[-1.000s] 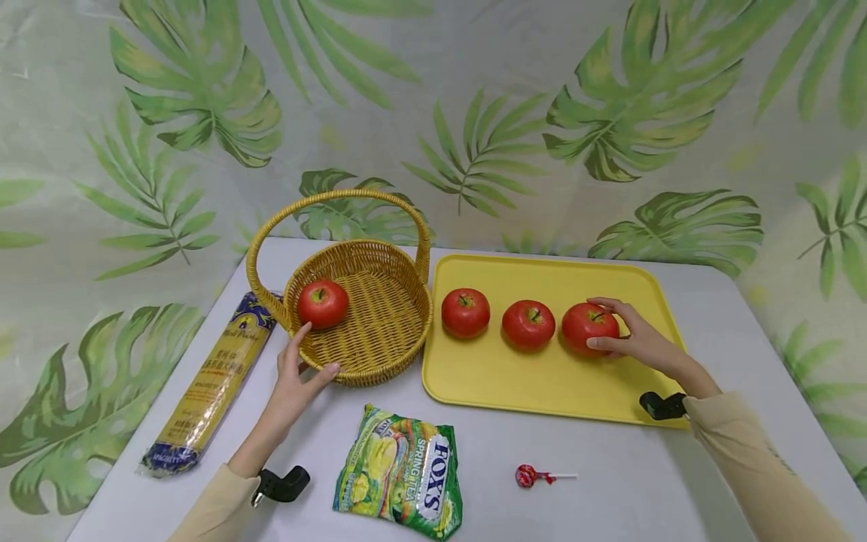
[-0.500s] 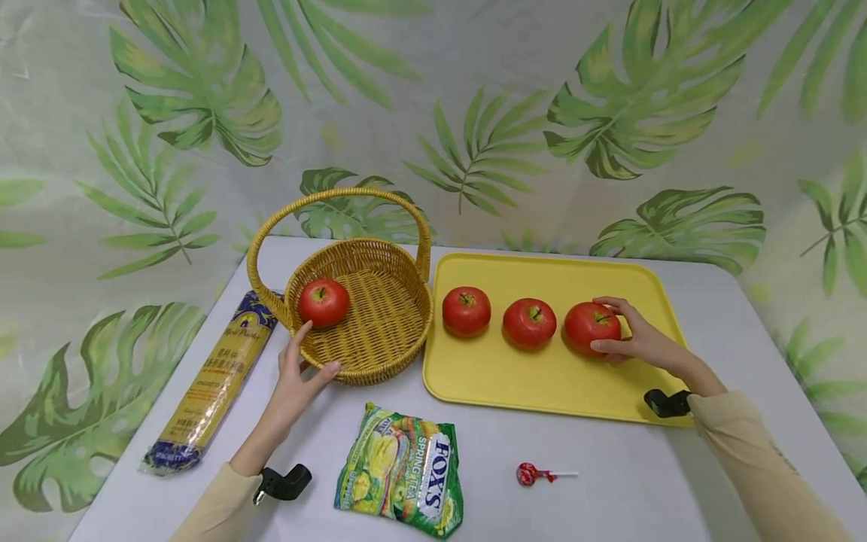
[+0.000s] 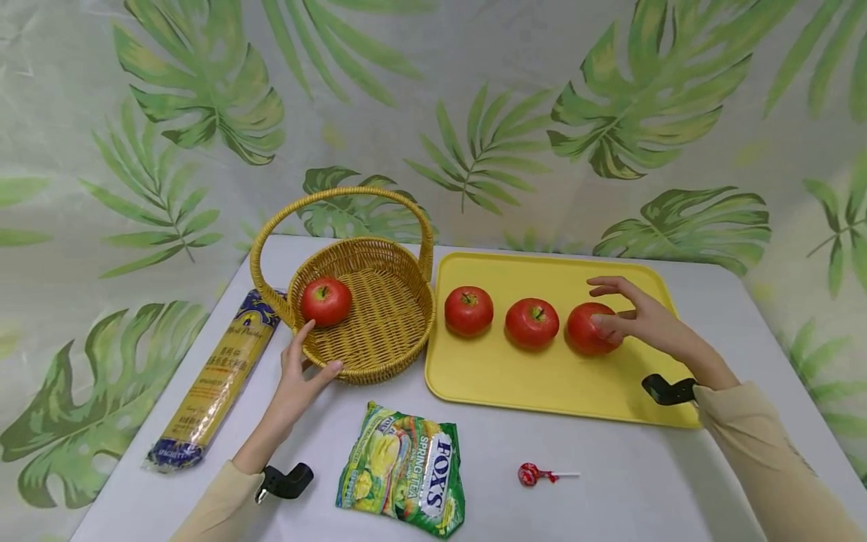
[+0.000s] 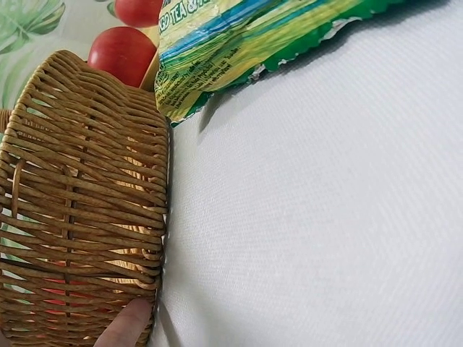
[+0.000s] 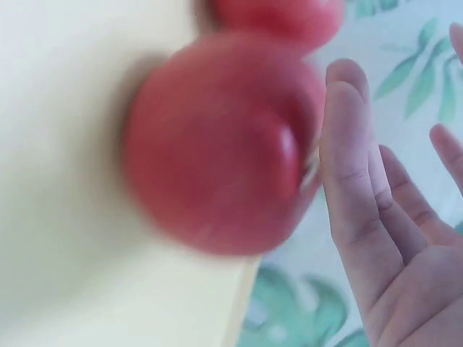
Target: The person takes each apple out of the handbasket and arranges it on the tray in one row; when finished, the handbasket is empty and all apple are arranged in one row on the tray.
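In the head view, my left hand [image 3: 299, 380] rests with spread thumb and index finger on the near left rim of the wicker basket [image 3: 379, 369]. A fingertip [image 4: 130, 322] touches the basket's woven side wall in the left wrist view. One red apple [image 3: 326, 301] lies inside the basket. My right hand [image 3: 640, 320] hovers over the rightmost apple [image 3: 584, 330], its thumb overlapping the apple and its fingers raised above it. The right wrist view has that apple [image 5: 217, 152] blurred beside the open fingers. Two more apples, a middle one [image 3: 532, 324] and a left one [image 3: 469, 311], sit on the yellow tray [image 3: 515, 384].
A spaghetti packet [image 3: 217, 380] lies left of the basket. Nearer the front are a green Fox's candy bag [image 3: 404, 473] and a red lollipop [image 3: 528, 474]. Behind the white table [image 3: 609, 482] hangs a leaf-patterned cloth [image 3: 501, 45].
My right fingers have come off the rightmost apple and lifted, spreading away from the thumb. The apple stays on the tray. My left hand keeps its place at the basket rim.
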A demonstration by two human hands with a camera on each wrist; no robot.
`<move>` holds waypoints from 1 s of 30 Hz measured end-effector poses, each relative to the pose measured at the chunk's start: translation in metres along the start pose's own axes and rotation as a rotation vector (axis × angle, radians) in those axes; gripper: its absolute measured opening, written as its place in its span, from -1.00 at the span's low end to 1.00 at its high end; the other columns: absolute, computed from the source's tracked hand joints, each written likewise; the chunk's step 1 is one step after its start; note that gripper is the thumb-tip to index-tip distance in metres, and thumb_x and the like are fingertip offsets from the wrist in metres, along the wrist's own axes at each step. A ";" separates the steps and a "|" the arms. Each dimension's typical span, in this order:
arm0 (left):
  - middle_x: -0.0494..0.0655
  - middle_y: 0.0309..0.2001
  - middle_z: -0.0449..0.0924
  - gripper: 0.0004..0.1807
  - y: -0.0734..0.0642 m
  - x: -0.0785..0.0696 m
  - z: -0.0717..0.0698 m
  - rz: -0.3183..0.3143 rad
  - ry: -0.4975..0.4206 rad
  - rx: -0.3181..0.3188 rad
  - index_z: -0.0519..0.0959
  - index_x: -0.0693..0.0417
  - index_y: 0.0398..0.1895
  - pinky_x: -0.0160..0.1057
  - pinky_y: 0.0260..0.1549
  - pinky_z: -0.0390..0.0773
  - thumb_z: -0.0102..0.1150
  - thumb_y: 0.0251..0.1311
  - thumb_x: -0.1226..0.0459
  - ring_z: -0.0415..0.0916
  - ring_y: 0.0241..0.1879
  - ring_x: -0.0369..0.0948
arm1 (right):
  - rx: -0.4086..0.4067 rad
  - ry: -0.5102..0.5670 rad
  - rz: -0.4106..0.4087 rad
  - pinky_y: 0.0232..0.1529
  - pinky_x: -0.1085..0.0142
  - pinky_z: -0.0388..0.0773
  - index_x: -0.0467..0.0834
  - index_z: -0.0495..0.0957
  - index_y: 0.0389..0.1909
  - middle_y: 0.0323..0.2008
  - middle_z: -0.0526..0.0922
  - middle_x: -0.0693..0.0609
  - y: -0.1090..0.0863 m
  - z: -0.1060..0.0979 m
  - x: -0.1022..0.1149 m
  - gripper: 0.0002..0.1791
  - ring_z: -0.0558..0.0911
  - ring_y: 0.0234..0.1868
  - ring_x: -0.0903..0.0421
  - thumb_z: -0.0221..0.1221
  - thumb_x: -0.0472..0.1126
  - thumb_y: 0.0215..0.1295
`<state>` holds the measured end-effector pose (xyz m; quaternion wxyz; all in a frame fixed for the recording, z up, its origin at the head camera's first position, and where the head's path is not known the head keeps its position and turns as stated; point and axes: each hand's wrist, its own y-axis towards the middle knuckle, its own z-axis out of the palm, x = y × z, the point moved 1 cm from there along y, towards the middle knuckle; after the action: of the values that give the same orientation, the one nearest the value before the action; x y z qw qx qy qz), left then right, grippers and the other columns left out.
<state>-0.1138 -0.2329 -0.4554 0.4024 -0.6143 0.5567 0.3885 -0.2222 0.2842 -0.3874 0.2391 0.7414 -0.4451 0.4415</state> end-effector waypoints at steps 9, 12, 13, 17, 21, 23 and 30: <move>0.23 0.43 -0.39 -0.10 0.001 0.002 0.001 -0.001 0.009 -0.005 -0.16 -0.29 0.52 0.36 0.10 0.20 0.17 0.26 0.09 -0.08 0.33 0.33 | 0.089 0.011 -0.127 -0.09 0.25 0.54 -0.11 0.23 0.34 0.20 0.35 -0.13 0.044 0.043 0.042 -0.39 0.59 -0.21 -0.20 0.21 -0.26 0.30; 0.23 0.43 -0.39 -0.10 0.001 0.003 0.001 -0.003 0.013 -0.007 -0.16 -0.29 0.52 0.37 0.09 0.21 0.17 0.26 0.08 -0.09 0.33 0.34 | 0.126 0.011 -0.158 -0.04 0.19 0.50 -0.09 0.26 0.32 0.20 0.36 -0.10 0.062 0.063 0.054 -0.39 0.60 -0.18 -0.21 0.24 -0.23 0.28; 0.23 0.43 -0.40 -0.10 0.001 0.003 0.001 -0.005 0.011 -0.008 -0.16 -0.30 0.52 0.37 0.08 0.22 0.18 0.26 0.07 -0.08 0.33 0.34 | 0.136 0.009 -0.168 -0.03 0.16 0.50 -0.09 0.27 0.31 0.21 0.37 -0.10 0.069 0.071 0.059 -0.39 0.60 -0.17 -0.19 0.25 -0.22 0.27; 0.24 0.43 -0.40 -0.10 0.001 0.003 0.000 -0.001 0.007 -0.008 -0.16 -0.29 0.52 0.38 0.07 0.22 0.17 0.26 0.08 -0.09 0.33 0.35 | 0.178 0.016 -0.229 -0.03 0.07 0.49 -0.11 0.30 0.30 0.21 0.38 -0.10 0.095 0.101 0.076 -0.41 0.60 -0.13 -0.14 0.25 -0.21 0.27; 0.25 0.43 -0.39 -0.10 0.001 0.002 0.000 0.006 0.009 -0.008 -0.16 -0.25 0.52 0.39 0.06 0.22 0.17 0.26 0.09 -0.09 0.32 0.36 | 0.234 0.030 -0.283 -0.08 0.11 0.51 -0.14 0.28 0.32 0.22 0.36 -0.12 0.119 0.131 0.093 -0.41 0.61 -0.18 -0.12 0.23 -0.24 0.29; 0.25 0.43 -0.39 -0.10 0.002 0.002 0.000 0.008 0.013 -0.010 -0.16 -0.25 0.52 0.39 0.06 0.23 0.17 0.26 0.09 -0.09 0.32 0.36 | 0.265 0.033 -0.303 -0.16 0.14 0.54 -0.15 0.27 0.33 0.24 0.34 -0.12 0.130 0.145 0.103 -0.40 0.62 -0.24 -0.13 0.22 -0.25 0.29; 0.25 0.43 -0.39 -0.11 0.002 0.004 0.000 0.011 0.006 -0.010 -0.15 -0.26 0.52 0.39 0.07 0.21 0.17 0.26 0.08 -0.10 0.32 0.36 | 0.312 -0.014 -0.339 -0.31 0.26 0.55 -0.10 0.27 0.33 0.23 0.37 -0.07 0.163 0.183 0.132 -0.38 0.60 -0.40 0.02 0.24 -0.21 0.27</move>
<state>-0.1154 -0.2345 -0.4592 0.3955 -0.6145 0.5593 0.3913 -0.2553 0.0084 -0.3702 0.1892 0.8365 -0.2422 0.4536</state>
